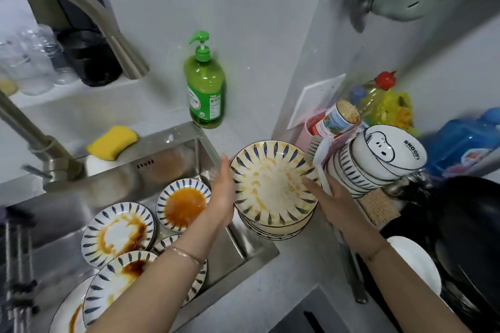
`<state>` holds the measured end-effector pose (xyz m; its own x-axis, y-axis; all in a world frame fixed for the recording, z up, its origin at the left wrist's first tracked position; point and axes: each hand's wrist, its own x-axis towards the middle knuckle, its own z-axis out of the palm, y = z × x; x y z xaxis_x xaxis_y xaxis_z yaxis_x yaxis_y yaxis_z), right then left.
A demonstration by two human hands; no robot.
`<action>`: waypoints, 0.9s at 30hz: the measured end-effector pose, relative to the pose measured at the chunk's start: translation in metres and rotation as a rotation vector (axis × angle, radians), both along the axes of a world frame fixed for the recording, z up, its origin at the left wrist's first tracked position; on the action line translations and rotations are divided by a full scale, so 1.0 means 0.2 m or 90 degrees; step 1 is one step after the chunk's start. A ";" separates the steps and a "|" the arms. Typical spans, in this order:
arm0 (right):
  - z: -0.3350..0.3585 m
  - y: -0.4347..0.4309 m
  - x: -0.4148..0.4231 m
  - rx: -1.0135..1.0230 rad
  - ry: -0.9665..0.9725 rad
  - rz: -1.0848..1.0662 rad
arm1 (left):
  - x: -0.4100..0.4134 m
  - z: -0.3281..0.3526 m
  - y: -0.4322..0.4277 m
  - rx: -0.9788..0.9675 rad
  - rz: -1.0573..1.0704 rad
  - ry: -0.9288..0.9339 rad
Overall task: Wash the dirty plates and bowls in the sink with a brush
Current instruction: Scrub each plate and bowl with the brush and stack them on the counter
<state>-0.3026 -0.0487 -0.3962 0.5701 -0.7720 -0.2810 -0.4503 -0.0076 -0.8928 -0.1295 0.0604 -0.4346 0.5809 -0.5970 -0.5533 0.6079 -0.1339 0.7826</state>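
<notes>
Right of the sink, stacked plates, cream with blue rim dashes and orange smears, are gripped at opposite edges by the left hand and the right hand.

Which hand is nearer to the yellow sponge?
Left. The left hand holds the plate stack at its rim facing the sponge; the right hand holds the opposite rim, farther away.

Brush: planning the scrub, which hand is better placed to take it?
Probably right: the brush stands just beyond the right hand, beside the bowl; the left hand holds the opposite rim.
</notes>
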 end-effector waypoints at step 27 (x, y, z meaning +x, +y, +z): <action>-0.21 -0.10 0.00 -0.045 0.035 0.013 | -0.10 -0.15 -0.07 0.096 -0.060 -0.189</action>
<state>-0.3024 -0.0680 -0.4373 0.5710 -0.7796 -0.2573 -0.4981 -0.0798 -0.8635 -0.1494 0.0464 -0.4645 0.6759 -0.5803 -0.4544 0.3363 -0.3058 0.8907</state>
